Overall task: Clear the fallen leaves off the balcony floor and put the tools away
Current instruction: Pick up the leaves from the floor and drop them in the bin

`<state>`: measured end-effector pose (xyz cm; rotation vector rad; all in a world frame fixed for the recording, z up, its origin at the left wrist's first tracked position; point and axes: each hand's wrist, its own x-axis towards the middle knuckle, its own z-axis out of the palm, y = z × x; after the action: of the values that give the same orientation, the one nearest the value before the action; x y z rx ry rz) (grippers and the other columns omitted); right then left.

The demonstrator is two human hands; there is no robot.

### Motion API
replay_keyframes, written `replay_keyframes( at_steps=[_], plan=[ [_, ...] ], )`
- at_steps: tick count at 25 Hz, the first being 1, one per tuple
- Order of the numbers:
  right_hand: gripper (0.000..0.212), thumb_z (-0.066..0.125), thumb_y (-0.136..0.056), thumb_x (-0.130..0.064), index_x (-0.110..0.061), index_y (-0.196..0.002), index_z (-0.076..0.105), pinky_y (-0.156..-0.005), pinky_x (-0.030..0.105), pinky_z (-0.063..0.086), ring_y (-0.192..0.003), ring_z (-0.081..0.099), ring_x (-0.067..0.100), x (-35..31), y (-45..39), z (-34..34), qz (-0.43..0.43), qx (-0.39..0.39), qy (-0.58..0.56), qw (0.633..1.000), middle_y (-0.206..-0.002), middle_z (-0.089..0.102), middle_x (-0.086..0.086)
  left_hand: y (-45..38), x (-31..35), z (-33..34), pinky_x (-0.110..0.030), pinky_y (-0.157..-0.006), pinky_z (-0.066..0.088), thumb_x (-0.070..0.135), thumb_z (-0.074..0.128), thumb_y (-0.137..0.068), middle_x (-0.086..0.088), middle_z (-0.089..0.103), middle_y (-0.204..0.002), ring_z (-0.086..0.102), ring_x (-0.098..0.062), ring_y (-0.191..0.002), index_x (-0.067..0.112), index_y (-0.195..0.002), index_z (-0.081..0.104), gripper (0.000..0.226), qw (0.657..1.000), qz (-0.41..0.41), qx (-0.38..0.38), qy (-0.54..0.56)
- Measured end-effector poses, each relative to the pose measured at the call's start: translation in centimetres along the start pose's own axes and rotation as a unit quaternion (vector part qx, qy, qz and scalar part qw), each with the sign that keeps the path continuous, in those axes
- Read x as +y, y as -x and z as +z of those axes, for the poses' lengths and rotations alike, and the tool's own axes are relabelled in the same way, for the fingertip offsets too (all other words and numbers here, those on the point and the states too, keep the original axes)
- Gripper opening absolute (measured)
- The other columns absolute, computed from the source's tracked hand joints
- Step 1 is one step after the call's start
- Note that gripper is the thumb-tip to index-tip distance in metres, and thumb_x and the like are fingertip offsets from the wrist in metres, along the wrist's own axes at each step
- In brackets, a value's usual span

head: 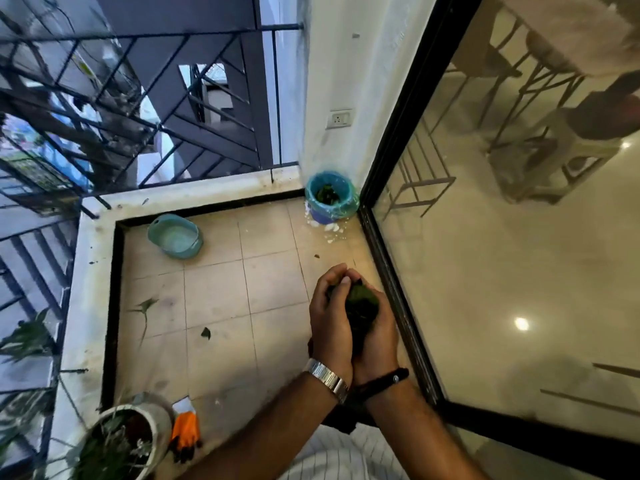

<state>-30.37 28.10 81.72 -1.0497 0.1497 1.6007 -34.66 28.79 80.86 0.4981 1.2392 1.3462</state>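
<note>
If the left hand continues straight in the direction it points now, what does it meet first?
The left hand, cupped with the right hand around leaves, points toward the far corner. The tiles ahead look free; probably the bin comes first, though depth is unclear.

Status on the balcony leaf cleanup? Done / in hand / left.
Done: some leaves already sit in the lined bin in the corner. In hand: left hand and right hand cup a clump of leaves. Left: a leafy twig and a small leaf on the tiles, the orange glove still out.
</note>
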Motion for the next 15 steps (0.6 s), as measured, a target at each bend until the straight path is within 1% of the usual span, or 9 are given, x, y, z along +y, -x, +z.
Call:
replay_keyframes(
  at_steps=[2, 4, 5, 6, 8, 9, 11, 13, 15],
  plan=[
    [0.043, 0.064, -0.08, -0.027, -0.01, -0.12, 0.069, -0.08, 0.032, 0.053, -0.105, 0.066, 0.024, -1.6, -4.5, 2.1, 0.044, -0.027, -0.001, 0.999, -0.117, 0.068, 0.012, -4.5, -0.3, 1.0, -0.041, -0.103, 0.05, 0.026, 0.058, -0.095, 0.002, 0.073, -0.113, 0.066, -0.014, -0.111, 0.023, -0.111, 0.072, 0.021, 1.0, 0.006, -0.001, 0.007],
    [0.038, 0.062, -0.086, -0.024, -0.011, -0.121, 0.066, -0.083, 0.029, 0.053, -0.105, 0.063, 0.021, -3.6, -8.9, 5.9, 0.115, -0.025, -0.049, 0.992, -0.113, 0.065, 0.01, -9.9, 1.2, 3.5, -0.052, -0.106, 0.048, 0.021, 0.061, -0.091, -0.008, 0.071, -0.116, 0.064, -0.029, -0.118, 0.016, -0.109, 0.073, 0.022, 0.997, -0.022, 0.043, 0.055],
    [0.037, 0.061, -0.088, -0.024, -0.012, -0.123, 0.065, -0.087, 0.028, 0.052, -0.108, 0.061, 0.021, -4.5, -10.5, 8.0, 0.139, -0.028, -0.053, 0.988, -0.113, 0.063, 0.009, -12.5, 2.1, 4.6, -0.052, -0.105, 0.049, 0.016, 0.061, -0.092, -0.01, 0.072, -0.115, 0.063, -0.032, -0.118, 0.012, -0.108, 0.073, 0.02, 0.997, -0.015, 0.061, 0.042],
    [0.037, 0.061, -0.088, -0.023, -0.012, -0.123, 0.064, -0.092, 0.028, 0.05, -0.111, 0.06, 0.02, -5.2, -11.9, 9.5, 0.102, -0.025, 0.036, 0.994, -0.114, 0.063, 0.009, -14.6, 3.0, 5.6, -0.05, -0.103, 0.05, 0.011, 0.058, -0.095, -0.01, 0.072, -0.113, 0.064, -0.033, -0.117, 0.01, -0.106, 0.073, 0.018, 0.996, -0.005, 0.082, 0.033],
    [0.035, 0.064, -0.085, -0.026, -0.015, -0.118, 0.068, -0.096, 0.035, 0.051, -0.112, 0.063, 0.021, -7.0, -15.9, 10.8, 0.008, -0.042, 0.111, 0.993, -0.115, 0.067, 0.007, -17.8, 4.6, 7.6, -0.046, -0.103, 0.051, 0.006, 0.055, -0.097, -0.009, 0.073, -0.114, 0.065, -0.03, -0.116, 0.01, -0.105, 0.073, 0.02, 0.996, 0.019, 0.084, 0.038],
    [0.033, 0.064, -0.084, -0.03, -0.02, -0.115, 0.068, -0.096, 0.039, 0.052, -0.111, 0.065, 0.022, -7.7, -18.5, 11.6, 0.039, -0.072, 0.044, 0.996, -0.114, 0.069, 0.005, -19.8, 4.9, 8.6, -0.046, -0.104, 0.05, 0.007, 0.054, -0.098, -0.008, 0.073, -0.114, 0.065, -0.028, -0.116, 0.011, -0.105, 0.074, 0.021, 0.996, 0.022, 0.084, 0.035],
    [0.029, 0.063, -0.083, -0.035, -0.027, -0.11, 0.067, -0.097, 0.043, 0.053, -0.108, 0.066, 0.023, -8.7, -23.2, 13.5, 0.043, -0.068, 0.07, 0.994, -0.11, 0.07, 0.001, -24.3, 5.0, 10.2, -0.045, -0.105, 0.05, 0.008, 0.057, -0.097, -0.006, 0.074, -0.112, 0.066, -0.027, -0.115, 0.012, -0.105, 0.074, 0.019, 0.993, -0.003, 0.116, 0.029],
    [0.033, 0.069, -0.077, -0.032, -0.02, -0.108, 0.069, -0.092, 0.042, 0.055, -0.104, 0.067, 0.026, -9.2, -25.7, 15.1, 0.032, -0.065, 0.13, 0.989, -0.108, 0.069, 0.004, -27.7, 5.0, 11.2, -0.042, -0.103, 0.052, 0.008, 0.059, -0.096, -0.002, 0.075, -0.108, 0.067, -0.026, -0.112, 0.012, -0.108, 0.073, 0.019, 0.987, -0.022, 0.157, 0.004],
    [0.05, 0.078, -0.065, -0.026, -0.009, -0.112, 0.071, -0.08, 0.035, 0.057, -0.1, 0.068, 0.026, -9.6, -27.8, 15.7, 0.113, -0.036, 0.04, 0.992, -0.111, 0.068, 0.013, -29.6, 4.7, 11.6, -0.036, -0.097, 0.055, 0.007, 0.058, -0.097, 0.001, 0.076, -0.102, 0.069, -0.021, -0.106, 0.011, -0.112, 0.072, 0.021, 0.984, -0.043, 0.172, 0.008]
  ],
)
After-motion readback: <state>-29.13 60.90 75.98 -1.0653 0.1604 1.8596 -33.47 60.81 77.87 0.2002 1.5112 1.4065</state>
